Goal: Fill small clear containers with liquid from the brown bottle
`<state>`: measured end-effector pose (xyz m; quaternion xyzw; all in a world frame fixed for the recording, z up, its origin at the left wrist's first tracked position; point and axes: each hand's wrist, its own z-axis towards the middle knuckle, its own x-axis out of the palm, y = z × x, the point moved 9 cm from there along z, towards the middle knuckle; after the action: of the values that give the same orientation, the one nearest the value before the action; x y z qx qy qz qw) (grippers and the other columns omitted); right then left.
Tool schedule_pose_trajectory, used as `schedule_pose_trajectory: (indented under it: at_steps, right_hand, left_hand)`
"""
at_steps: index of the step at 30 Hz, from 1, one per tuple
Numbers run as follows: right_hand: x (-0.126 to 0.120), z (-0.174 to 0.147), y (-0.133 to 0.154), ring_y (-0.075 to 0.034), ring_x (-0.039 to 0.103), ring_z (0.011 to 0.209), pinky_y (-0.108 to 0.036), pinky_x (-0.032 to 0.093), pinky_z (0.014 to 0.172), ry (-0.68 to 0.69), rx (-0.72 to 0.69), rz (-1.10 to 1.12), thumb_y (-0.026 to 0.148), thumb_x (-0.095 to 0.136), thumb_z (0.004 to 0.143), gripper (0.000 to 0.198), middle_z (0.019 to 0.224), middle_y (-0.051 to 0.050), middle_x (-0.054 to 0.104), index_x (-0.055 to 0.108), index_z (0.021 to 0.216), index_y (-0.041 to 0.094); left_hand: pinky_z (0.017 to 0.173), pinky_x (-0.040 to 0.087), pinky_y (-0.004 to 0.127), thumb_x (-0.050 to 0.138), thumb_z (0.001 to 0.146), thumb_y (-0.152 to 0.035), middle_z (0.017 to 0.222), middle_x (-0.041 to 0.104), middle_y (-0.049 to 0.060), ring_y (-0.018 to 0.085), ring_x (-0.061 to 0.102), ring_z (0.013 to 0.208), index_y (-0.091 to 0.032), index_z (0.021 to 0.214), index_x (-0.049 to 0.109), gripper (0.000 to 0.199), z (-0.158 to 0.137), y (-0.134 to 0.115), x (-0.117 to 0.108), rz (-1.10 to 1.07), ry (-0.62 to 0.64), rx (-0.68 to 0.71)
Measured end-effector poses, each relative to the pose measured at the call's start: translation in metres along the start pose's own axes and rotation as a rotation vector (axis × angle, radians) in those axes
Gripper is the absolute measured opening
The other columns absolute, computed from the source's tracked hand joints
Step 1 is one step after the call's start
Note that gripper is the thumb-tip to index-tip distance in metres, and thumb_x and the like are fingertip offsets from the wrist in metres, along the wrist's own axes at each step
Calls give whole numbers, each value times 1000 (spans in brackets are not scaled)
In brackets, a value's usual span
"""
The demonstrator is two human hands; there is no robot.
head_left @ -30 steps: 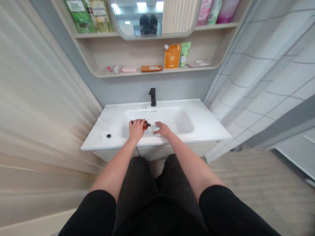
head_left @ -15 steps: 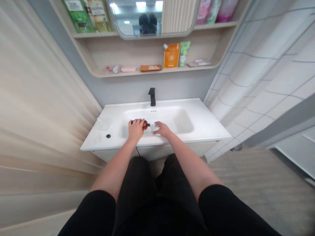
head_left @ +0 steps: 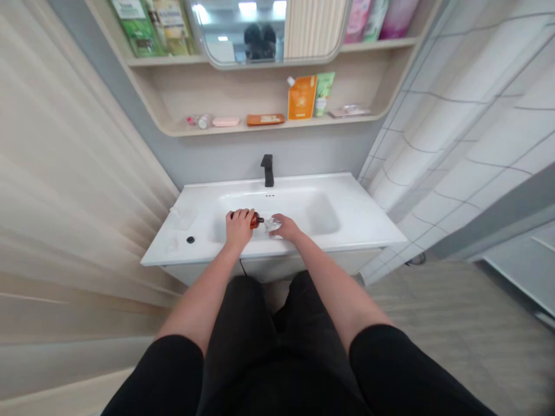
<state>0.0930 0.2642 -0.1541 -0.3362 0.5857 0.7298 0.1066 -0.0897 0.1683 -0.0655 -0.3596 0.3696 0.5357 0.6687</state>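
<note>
My left hand [head_left: 240, 226] is wrapped round an amber bottle [head_left: 255, 220], tipped on its side over the white sink basin [head_left: 323, 211]. Its dark neck points right. My right hand [head_left: 285, 226] is closed round a small clear container [head_left: 272, 224], its mouth facing the bottle's neck. The two sit very close together; whether they touch, and whether liquid passes between them, I cannot tell. On the counter left of the basin lies a small round black cap [head_left: 190, 240].
A black faucet [head_left: 268, 171] rises behind the basin. Clear, see-through items [head_left: 182, 218] lie on the counter's left end. Above, a shelf [head_left: 186, 132] carries an orange pouch [head_left: 302, 98], a green tube [head_left: 324, 94] and a pink bar-shaped item [head_left: 226, 121]. A beige curtain [head_left: 87, 173] hangs at left.
</note>
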Motion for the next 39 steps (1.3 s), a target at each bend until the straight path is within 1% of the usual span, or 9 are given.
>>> schedule_pose_trajectory:
  at_steps: [3, 10, 16, 22, 26, 39]
  right_hand:
    - [-1, -1, 1, -28, 78, 115, -42, 59, 108, 2, 1, -7, 25, 103, 63, 79, 128, -6, 81, 71, 136, 26]
    - [-1, -1, 3, -29, 77, 118, -43, 58, 110, -1, 1, -11, 24, 103, 63, 78, 128, -6, 81, 72, 134, 26]
    - [-2, -3, 5, -28, 77, 119, -43, 58, 111, -3, -2, -8, 25, 103, 63, 77, 129, -6, 80, 71, 134, 26]
    - [-2, -4, 5, -28, 77, 117, -41, 58, 108, 1, 16, -3, 24, 103, 64, 77, 129, -8, 80, 71, 134, 24]
    - [-2, -3, 7, -28, 77, 117, -41, 58, 109, -5, -8, -9, 25, 103, 63, 78, 128, -7, 80, 72, 134, 25]
    - [-1, -2, 4, -29, 76, 118, -43, 58, 110, -9, -11, -25, 25, 103, 62, 77, 129, -6, 80, 73, 133, 26]
  left_hand:
    - [121, 32, 59, 55, 100, -18, 148, 70, 16, 36, 57, 140, -26, 153, 62, 54, 0, 0, 1, -13, 7, -4]
    - [122, 31, 60, 53, 101, -18, 148, 70, 17, 37, 56, 140, -27, 154, 62, 54, -1, 0, 1, -23, 11, -12]
    - [123, 30, 61, 55, 98, -17, 149, 69, 17, 38, 55, 143, -29, 157, 60, 60, -1, 0, 2, -27, 39, -19]
    - [122, 31, 60, 52, 101, -17, 148, 70, 17, 37, 56, 141, -29, 155, 61, 56, 0, 0, 0, -20, 32, -22]
    - [122, 31, 60, 52, 101, -17, 147, 71, 16, 36, 56, 140, -28, 153, 62, 54, 0, -1, 0, -8, 16, -10]
    - [123, 30, 60, 55, 100, -19, 150, 69, 16, 37, 54, 143, -29, 156, 61, 57, -1, -1, 1, -37, 31, -13]
